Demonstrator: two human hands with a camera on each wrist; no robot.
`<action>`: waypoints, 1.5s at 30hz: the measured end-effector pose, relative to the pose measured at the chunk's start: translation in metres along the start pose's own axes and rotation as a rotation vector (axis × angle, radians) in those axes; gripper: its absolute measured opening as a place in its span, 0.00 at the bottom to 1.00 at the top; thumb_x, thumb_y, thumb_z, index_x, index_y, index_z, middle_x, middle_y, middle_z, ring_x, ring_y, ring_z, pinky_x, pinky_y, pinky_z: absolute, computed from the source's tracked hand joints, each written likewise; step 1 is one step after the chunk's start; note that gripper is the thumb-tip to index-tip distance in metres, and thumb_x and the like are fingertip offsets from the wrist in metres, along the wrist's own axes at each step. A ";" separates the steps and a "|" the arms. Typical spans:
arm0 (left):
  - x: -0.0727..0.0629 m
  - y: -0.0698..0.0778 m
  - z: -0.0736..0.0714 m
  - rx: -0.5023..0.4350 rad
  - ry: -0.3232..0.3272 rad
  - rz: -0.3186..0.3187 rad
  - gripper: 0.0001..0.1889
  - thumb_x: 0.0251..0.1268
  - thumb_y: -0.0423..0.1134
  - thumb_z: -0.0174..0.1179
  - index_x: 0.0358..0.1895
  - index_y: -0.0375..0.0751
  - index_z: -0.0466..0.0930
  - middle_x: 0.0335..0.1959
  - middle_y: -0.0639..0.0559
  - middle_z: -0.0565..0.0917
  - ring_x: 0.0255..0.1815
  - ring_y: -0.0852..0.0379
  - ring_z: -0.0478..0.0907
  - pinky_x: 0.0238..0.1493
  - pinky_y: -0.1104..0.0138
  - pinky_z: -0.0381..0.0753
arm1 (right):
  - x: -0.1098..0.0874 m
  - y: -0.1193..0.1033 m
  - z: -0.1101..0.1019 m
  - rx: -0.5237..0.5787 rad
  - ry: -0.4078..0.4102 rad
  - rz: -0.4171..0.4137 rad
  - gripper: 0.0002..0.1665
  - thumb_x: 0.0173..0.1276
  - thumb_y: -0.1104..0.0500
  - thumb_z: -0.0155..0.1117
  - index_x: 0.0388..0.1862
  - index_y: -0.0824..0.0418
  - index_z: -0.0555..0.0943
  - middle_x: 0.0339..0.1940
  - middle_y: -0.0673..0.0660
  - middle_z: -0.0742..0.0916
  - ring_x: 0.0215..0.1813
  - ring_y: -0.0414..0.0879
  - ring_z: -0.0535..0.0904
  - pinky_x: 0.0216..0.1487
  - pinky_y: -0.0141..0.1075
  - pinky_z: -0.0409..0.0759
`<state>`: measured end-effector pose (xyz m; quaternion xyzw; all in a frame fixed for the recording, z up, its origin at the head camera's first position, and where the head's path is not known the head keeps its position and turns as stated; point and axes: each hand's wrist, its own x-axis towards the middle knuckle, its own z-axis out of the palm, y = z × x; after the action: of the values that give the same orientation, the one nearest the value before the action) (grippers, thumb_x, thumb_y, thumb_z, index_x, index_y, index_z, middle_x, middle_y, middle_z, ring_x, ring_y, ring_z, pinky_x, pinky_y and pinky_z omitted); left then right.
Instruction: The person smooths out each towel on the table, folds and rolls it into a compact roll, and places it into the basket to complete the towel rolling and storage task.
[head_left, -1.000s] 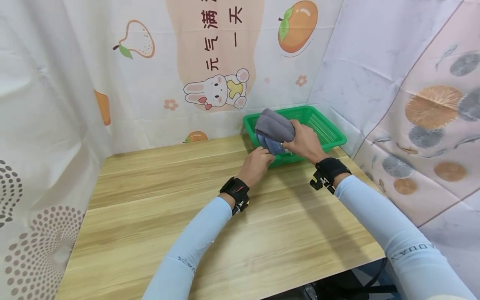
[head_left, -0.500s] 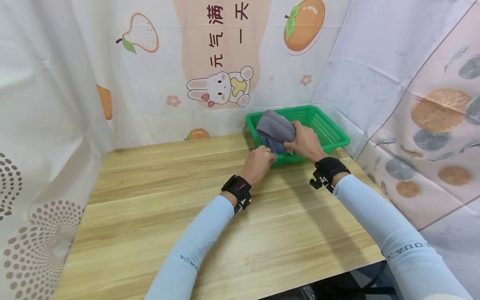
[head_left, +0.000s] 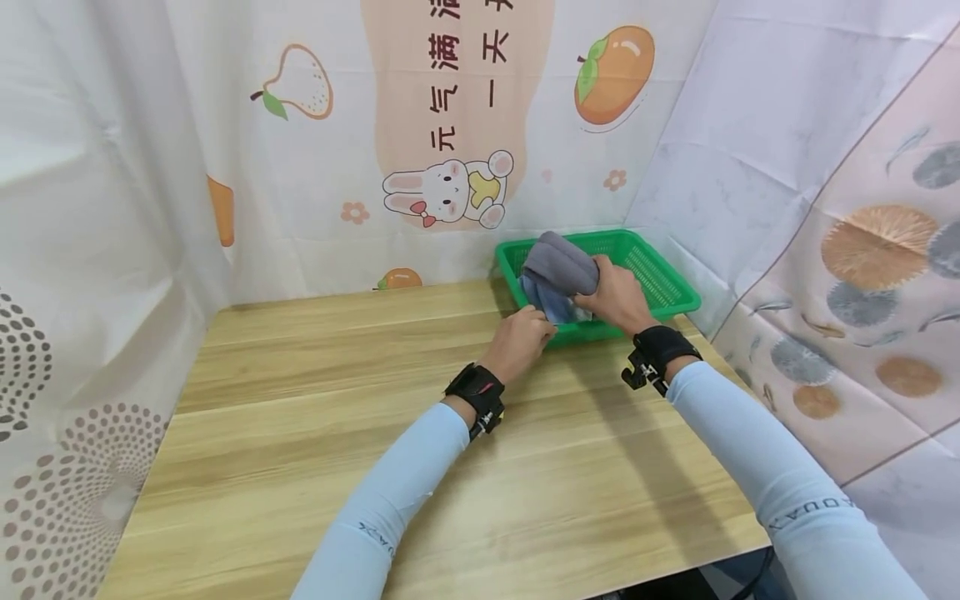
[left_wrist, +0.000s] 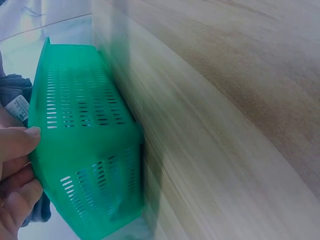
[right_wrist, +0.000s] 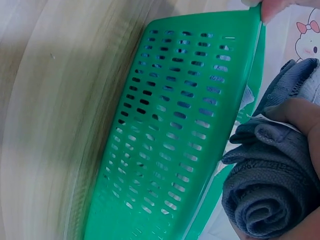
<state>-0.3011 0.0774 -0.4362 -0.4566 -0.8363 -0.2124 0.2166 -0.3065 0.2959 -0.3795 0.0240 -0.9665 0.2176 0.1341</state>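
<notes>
My right hand (head_left: 618, 293) grips a rolled-up grey cloth (head_left: 561, 263) over the left part of a green plastic basket (head_left: 662, 279). In the right wrist view, the roll's spiral end shows, with a thin white tag beside my thumb. Below the roll, a blue cloth (head_left: 551, 303) lies at the basket's near-left side. My left hand (head_left: 517, 343) pinches the basket rim at the near-left corner, thumb and fingers on either side of it in the left wrist view. Through the basket's slots (right_wrist: 192, 95) some blue cloth is visible. The lower part of the basket's inside is hidden.
The basket stands at the back right corner of the wooden table (head_left: 360, 417), close to a printed curtain (head_left: 300, 192) behind and another curtain (head_left: 757, 167) on the right. Dark objects (head_left: 675, 583) show below the table's front edge.
The head view has shifted slightly, so the basket and hands sit a little lower and farther right in it. Both hands keep their holds, the grey cloth still over the basket.
</notes>
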 end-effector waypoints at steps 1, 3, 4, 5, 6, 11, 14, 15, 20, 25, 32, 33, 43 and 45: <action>0.000 0.000 0.001 -0.003 0.003 0.002 0.09 0.75 0.32 0.62 0.38 0.43 0.92 0.34 0.51 0.86 0.39 0.55 0.78 0.47 0.70 0.79 | 0.000 0.001 0.000 0.000 -0.002 0.006 0.47 0.65 0.54 0.74 0.76 0.70 0.63 0.58 0.76 0.81 0.54 0.70 0.79 0.53 0.61 0.76; 0.000 0.000 0.002 -0.001 0.014 0.010 0.09 0.75 0.32 0.62 0.38 0.43 0.93 0.34 0.51 0.86 0.39 0.55 0.78 0.46 0.69 0.79 | 0.002 0.003 0.000 -0.004 -0.003 0.019 0.47 0.66 0.54 0.74 0.76 0.70 0.63 0.58 0.76 0.81 0.54 0.70 0.79 0.53 0.61 0.77; 0.000 -0.001 0.003 0.001 0.018 0.012 0.09 0.75 0.31 0.62 0.38 0.43 0.93 0.34 0.51 0.86 0.39 0.55 0.78 0.46 0.69 0.79 | 0.003 0.004 0.000 -0.006 0.000 0.023 0.47 0.66 0.54 0.73 0.76 0.71 0.63 0.58 0.76 0.81 0.54 0.70 0.79 0.53 0.61 0.77; 0.001 -0.002 0.004 0.007 0.023 0.014 0.10 0.75 0.31 0.62 0.38 0.43 0.93 0.33 0.51 0.86 0.39 0.55 0.78 0.45 0.69 0.78 | 0.004 0.006 0.000 -0.007 0.001 0.026 0.47 0.66 0.54 0.73 0.76 0.71 0.62 0.57 0.76 0.80 0.54 0.70 0.79 0.53 0.62 0.77; 0.001 -0.003 0.005 0.010 0.028 0.017 0.10 0.75 0.31 0.62 0.38 0.43 0.93 0.33 0.51 0.85 0.38 0.54 0.77 0.44 0.69 0.78 | 0.004 0.007 0.000 -0.007 0.004 0.030 0.47 0.66 0.54 0.73 0.76 0.71 0.62 0.58 0.77 0.80 0.54 0.71 0.79 0.53 0.62 0.76; 0.001 -0.004 0.007 0.030 0.035 0.021 0.10 0.75 0.31 0.61 0.37 0.44 0.92 0.33 0.51 0.85 0.38 0.55 0.77 0.43 0.70 0.77 | 0.005 0.016 0.000 0.018 0.021 0.034 0.46 0.67 0.54 0.72 0.76 0.72 0.62 0.58 0.78 0.79 0.55 0.72 0.78 0.54 0.63 0.76; 0.001 -0.003 0.007 0.030 0.031 0.021 0.11 0.75 0.31 0.61 0.36 0.44 0.92 0.33 0.52 0.85 0.38 0.55 0.77 0.43 0.70 0.77 | 0.005 0.022 0.000 0.024 0.033 0.039 0.45 0.67 0.54 0.71 0.75 0.73 0.62 0.58 0.79 0.79 0.55 0.73 0.78 0.53 0.64 0.76; 0.001 -0.003 0.007 0.027 0.031 0.021 0.10 0.75 0.31 0.61 0.36 0.44 0.92 0.33 0.52 0.85 0.38 0.56 0.77 0.42 0.70 0.77 | 0.005 0.024 0.001 0.022 0.036 0.043 0.45 0.67 0.54 0.72 0.75 0.73 0.62 0.58 0.79 0.78 0.55 0.73 0.78 0.53 0.64 0.76; 0.001 -0.002 0.005 0.020 0.042 0.017 0.09 0.74 0.32 0.63 0.36 0.43 0.92 0.33 0.52 0.85 0.37 0.56 0.77 0.41 0.70 0.78 | 0.007 0.031 -0.003 0.026 0.044 0.054 0.47 0.66 0.53 0.73 0.74 0.73 0.63 0.59 0.79 0.78 0.56 0.74 0.77 0.53 0.65 0.75; 0.000 -0.002 0.005 0.025 0.031 0.006 0.09 0.74 0.32 0.63 0.36 0.45 0.92 0.33 0.53 0.85 0.38 0.57 0.77 0.41 0.70 0.78 | 0.006 0.037 -0.004 0.022 0.046 0.052 0.46 0.65 0.55 0.72 0.74 0.75 0.62 0.60 0.80 0.77 0.57 0.74 0.76 0.55 0.65 0.74; 0.001 -0.002 0.007 0.018 0.032 0.007 0.10 0.74 0.30 0.62 0.34 0.47 0.91 0.33 0.54 0.85 0.38 0.57 0.77 0.40 0.70 0.77 | 0.005 0.045 -0.007 0.025 0.056 0.077 0.47 0.67 0.54 0.70 0.75 0.75 0.60 0.60 0.81 0.76 0.57 0.76 0.75 0.54 0.67 0.74; 0.001 -0.002 0.007 0.016 0.033 0.008 0.11 0.73 0.30 0.62 0.34 0.47 0.90 0.33 0.54 0.85 0.38 0.57 0.77 0.40 0.70 0.77 | 0.005 0.046 -0.007 0.027 0.061 0.082 0.47 0.68 0.54 0.70 0.75 0.76 0.60 0.60 0.81 0.76 0.57 0.76 0.75 0.54 0.67 0.74; 0.000 -0.001 0.006 0.032 0.020 -0.007 0.12 0.74 0.30 0.61 0.32 0.48 0.89 0.32 0.54 0.84 0.39 0.58 0.77 0.39 0.71 0.76 | 0.006 0.056 -0.012 0.047 0.079 0.113 0.50 0.69 0.54 0.69 0.78 0.76 0.56 0.61 0.83 0.75 0.57 0.78 0.75 0.53 0.68 0.74; 0.001 -0.001 0.006 0.035 0.017 -0.008 0.12 0.74 0.30 0.61 0.32 0.48 0.89 0.32 0.55 0.84 0.39 0.58 0.77 0.39 0.71 0.76 | 0.006 0.058 -0.013 0.052 0.082 0.125 0.50 0.69 0.53 0.69 0.78 0.76 0.55 0.61 0.84 0.74 0.57 0.78 0.75 0.53 0.68 0.74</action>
<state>-0.3034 0.0804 -0.4409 -0.4475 -0.8400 -0.2023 0.2308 -0.3147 0.3543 -0.3908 -0.0419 -0.9538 0.2513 0.1591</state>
